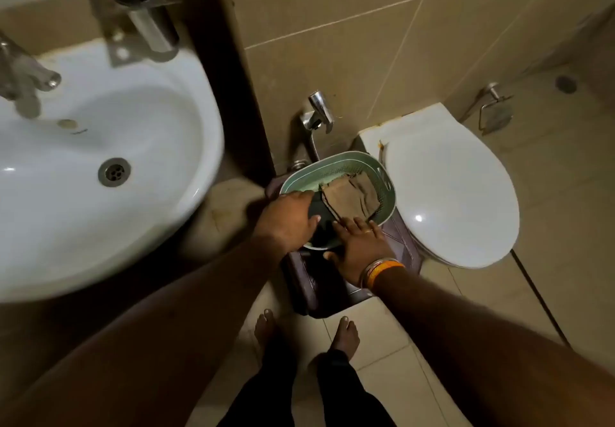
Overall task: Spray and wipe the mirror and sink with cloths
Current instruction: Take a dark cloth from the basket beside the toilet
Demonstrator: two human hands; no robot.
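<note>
Both forearms reach down. Left hand [288, 215] grips dark cloth [321, 227] in green basket [389, 190]; right hand [357, 243] flat, fingers straight, steadying it. Basket on stool [404, 247] could tip. Sink [100, 160] left, unwiped.

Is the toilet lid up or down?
Down. The white toilet lid lies flat over the bowl, beside the green basket of cloths.

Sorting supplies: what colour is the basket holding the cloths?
Pale green basket, seen in the head view.
</note>
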